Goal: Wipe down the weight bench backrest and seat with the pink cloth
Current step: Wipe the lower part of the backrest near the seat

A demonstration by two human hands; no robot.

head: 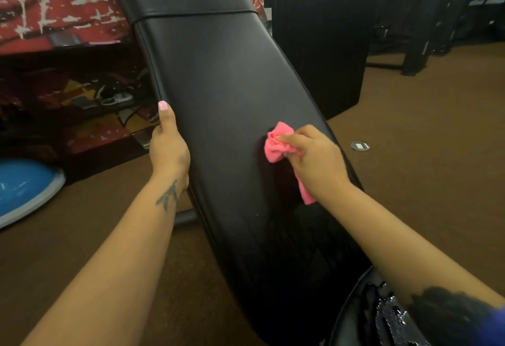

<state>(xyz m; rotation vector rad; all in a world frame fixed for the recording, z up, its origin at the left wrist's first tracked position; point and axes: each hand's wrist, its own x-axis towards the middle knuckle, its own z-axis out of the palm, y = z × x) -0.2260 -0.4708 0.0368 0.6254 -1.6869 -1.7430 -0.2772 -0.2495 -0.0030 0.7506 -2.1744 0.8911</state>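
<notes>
— Nearest the lens: two bare forearms, a small dark tattoo near the left wrist, a larger dark one by the right elbow. Below the right arm, a glossy black padded seat edge (pixel 355 302) with bright glints, partly hidden.

— And the hands?

— Left hand (pixel 169 146) wrapped over the left edge of the long black vinyl bench backrest (pixel 218 78), thumb with a pale pink nail lying up along the seam, fingers gone behind the pad and out of sight. Clamped on that edge, by the look of the thumb and palm.

— Right?

— Right hand (pixel 314 160) curled round the crumpled pink cloth (pixel 278 143), pinching it between thumb and fingers. Bunched end pressed against the backrest surface, right of centre on the lower half; a loose tail hanging under the palm towards the wrist.

— Backrest itself?

— Tilted, rising away towards the top of the view, with a cross seam high up and a separate black panel above it.

— Around it?

— Brown carpeted floor (pixel 437 154) with a small round metal plate (pixel 360 146) set into it on the right. Blue dome-shaped balance trainer with a grey rim (pixel 24 190) at the far left. Red wall with white streaks (pixel 54 4) behind. Dark ribbed column (pixel 322 31) just right of the backrest; dim black gym frames beyond.
</notes>
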